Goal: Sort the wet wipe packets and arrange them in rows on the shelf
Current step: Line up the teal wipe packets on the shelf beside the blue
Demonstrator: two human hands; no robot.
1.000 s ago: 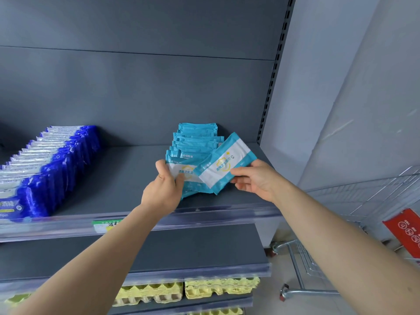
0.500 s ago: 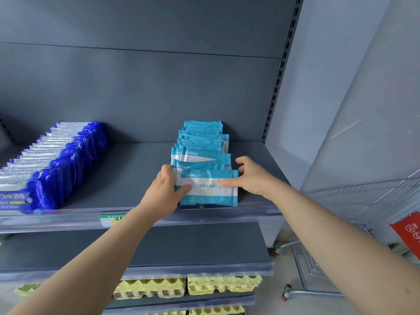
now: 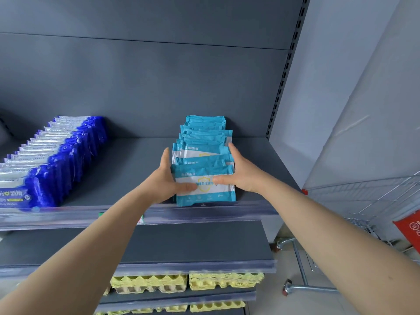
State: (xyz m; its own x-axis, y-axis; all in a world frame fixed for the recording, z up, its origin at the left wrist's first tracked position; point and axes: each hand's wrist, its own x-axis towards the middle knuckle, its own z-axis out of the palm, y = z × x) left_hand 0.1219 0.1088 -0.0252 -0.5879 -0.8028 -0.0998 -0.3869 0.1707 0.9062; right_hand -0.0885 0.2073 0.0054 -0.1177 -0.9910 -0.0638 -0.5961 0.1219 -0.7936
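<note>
Head view: I'm at the squaring-up step for the teal row (image 3: 205, 133), which runs near to far on the right part of the shelf (image 3: 136, 169). The newest teal packet (image 3: 204, 186) stands upright at the near end, just behind the shelf lip and touching the one behind it. My left hand (image 3: 164, 181) lies flat against the row's left side and my right hand (image 3: 242, 176) against its right side. The fingers are straight and both thumbs press on the front packet's face; neither hand is curled round anything. The blue row (image 3: 56, 155) sits well apart on the left.

A second ago my right hand held this packet tilted in the air. Half a second ago both hands were setting it down at the front. Now it is seated and both hands have slid along the sides.

Next, I judge, a light inward squeeze to align the edges, then release and reach for another packet.
</note>
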